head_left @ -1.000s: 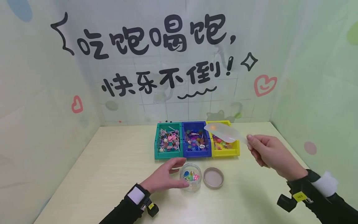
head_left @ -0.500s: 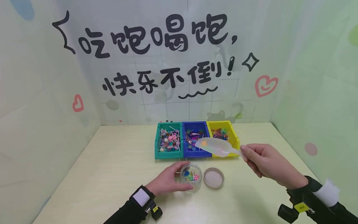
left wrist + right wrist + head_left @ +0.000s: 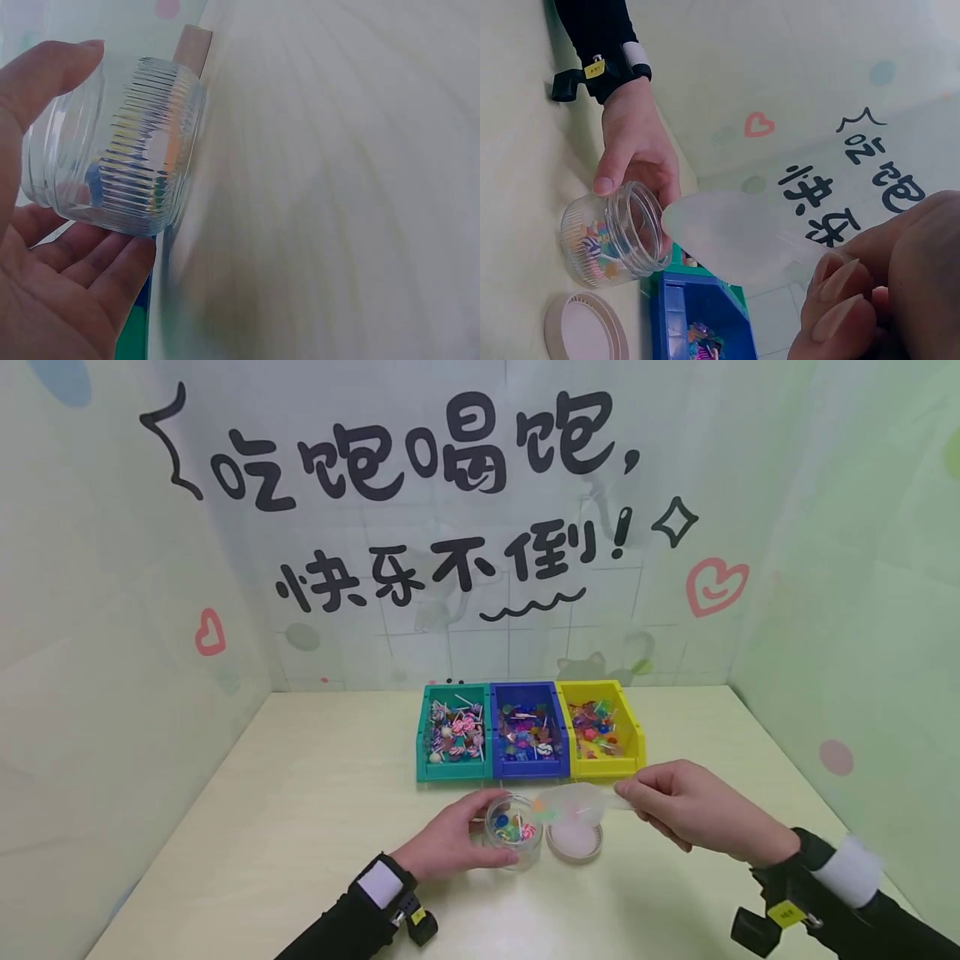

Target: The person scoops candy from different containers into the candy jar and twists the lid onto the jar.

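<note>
My left hand holds a clear ribbed jar between thumb and fingers; the jar stands upright on the table. Small colourful candy-like pieces lie in its bottom. Between the thumb and fingers of my right hand is the handle of a translucent white scoop. The scoop's tip is at the right side of the jar's mouth, with a small orange piece near the tip. Under the scoop lies a round pale lid, partly covered in the head view.
Behind the jar stand three joined bins: a green bin with small lollipop-like pieces, a blue bin and a yellow bin with mixed colourful pieces. A printed cloth wall encloses the table's back and sides.
My right hand has brought the scoop down and left from over the bins to the jar's mouth. My left hand has closed in from beside the jar and now grips it.
</note>
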Motion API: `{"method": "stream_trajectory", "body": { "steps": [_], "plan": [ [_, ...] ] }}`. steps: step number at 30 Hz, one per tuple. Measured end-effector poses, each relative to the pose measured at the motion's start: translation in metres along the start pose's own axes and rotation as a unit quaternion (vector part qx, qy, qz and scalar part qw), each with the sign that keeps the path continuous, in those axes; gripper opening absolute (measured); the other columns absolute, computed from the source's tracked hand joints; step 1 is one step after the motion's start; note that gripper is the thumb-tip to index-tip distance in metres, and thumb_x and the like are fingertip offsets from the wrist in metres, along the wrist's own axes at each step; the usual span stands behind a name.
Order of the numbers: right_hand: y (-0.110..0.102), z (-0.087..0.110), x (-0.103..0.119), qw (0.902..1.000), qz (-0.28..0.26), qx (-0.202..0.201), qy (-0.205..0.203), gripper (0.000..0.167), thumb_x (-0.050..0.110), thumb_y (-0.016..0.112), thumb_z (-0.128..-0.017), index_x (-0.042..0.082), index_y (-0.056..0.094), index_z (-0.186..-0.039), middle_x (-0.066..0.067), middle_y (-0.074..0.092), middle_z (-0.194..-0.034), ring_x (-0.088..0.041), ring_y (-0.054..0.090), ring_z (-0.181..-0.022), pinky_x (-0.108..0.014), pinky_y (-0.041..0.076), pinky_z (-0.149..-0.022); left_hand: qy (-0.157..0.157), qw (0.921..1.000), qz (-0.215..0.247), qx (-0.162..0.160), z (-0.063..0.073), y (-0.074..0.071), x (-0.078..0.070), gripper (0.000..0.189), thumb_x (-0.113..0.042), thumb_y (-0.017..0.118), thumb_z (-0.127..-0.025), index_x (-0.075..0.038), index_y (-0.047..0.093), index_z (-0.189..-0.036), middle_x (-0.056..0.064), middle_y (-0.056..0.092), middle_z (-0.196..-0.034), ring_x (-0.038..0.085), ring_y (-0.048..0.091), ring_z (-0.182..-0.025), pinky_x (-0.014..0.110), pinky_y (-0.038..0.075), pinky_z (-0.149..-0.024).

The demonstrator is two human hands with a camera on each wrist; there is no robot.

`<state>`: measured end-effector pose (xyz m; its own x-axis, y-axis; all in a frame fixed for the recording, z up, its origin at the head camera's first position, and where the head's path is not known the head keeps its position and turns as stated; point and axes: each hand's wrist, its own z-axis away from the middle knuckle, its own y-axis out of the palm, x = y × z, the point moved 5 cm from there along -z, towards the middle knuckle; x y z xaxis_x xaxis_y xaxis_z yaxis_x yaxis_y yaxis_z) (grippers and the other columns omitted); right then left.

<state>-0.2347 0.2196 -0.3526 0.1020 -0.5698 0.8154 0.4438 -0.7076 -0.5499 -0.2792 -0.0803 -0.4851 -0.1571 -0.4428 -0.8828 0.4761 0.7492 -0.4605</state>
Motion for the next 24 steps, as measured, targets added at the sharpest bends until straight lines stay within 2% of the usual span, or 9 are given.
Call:
{"method": "stream_trajectory", "body": {
  "steps": [7,14,20,24],
  "plan": [
    [0.004,-0.004,0.0,0.9999,-0.002,0.007,0.008,0.045,0.035,0.061,-0.114,0.001,0.058,-0.083,0.003,0.042,-0.061,-0.014,0.044,-0.049,-0.027,0.036,-0.047,0.007,1.0,-0.005,-0.002,0.0,0.0,0.0,0.084,-0.034,0.094,-0.09,-0.019,0.052,-0.161,0.01,0.057,-0.16,0.038,0.057,-0.147,0.059,0.049,-0.124],
    [0.003,-0.003,-0.003,0.9999,-0.004,0.002,0.01,0.043,0.036,0.06,-0.114,0.004,0.059,-0.085,0.002,0.044,-0.063,-0.014,0.045,-0.049,-0.027,0.034,-0.046,0.006,1.0,-0.006,-0.003,0.001,0.0,0.0,0.083,-0.036,0.093,-0.09,-0.019,0.053,-0.161,0.01,0.058,-0.16,0.038,0.057,-0.146,0.061,0.048,-0.124],
    [-0.001,-0.001,-0.015,0.9995,-0.022,-0.007,0.02,0.04,0.037,0.056,-0.116,0.004,0.062,-0.094,0.0,0.047,-0.067,-0.014,0.044,-0.053,-0.025,0.033,-0.047,0.014,0.9999,-0.003,-0.002,0.001,0.0,0.0,0.082,-0.035,0.093,-0.091,-0.019,0.052,-0.161,0.009,0.059,-0.157,0.037,0.057,-0.146,0.06,0.048,-0.124],
    [-0.005,0.002,-0.03,0.9982,-0.033,-0.022,0.045,0.041,0.038,0.055,-0.117,0.004,0.063,-0.097,-0.001,0.049,-0.069,-0.014,0.043,-0.055,-0.025,0.033,-0.048,0.018,0.9998,-0.002,-0.004,0.001,0.0,0.0,0.082,-0.034,0.093,-0.09,-0.019,0.053,-0.16,0.009,0.06,-0.156,0.036,0.058,-0.145,0.059,0.049,-0.124]
  ]
}}
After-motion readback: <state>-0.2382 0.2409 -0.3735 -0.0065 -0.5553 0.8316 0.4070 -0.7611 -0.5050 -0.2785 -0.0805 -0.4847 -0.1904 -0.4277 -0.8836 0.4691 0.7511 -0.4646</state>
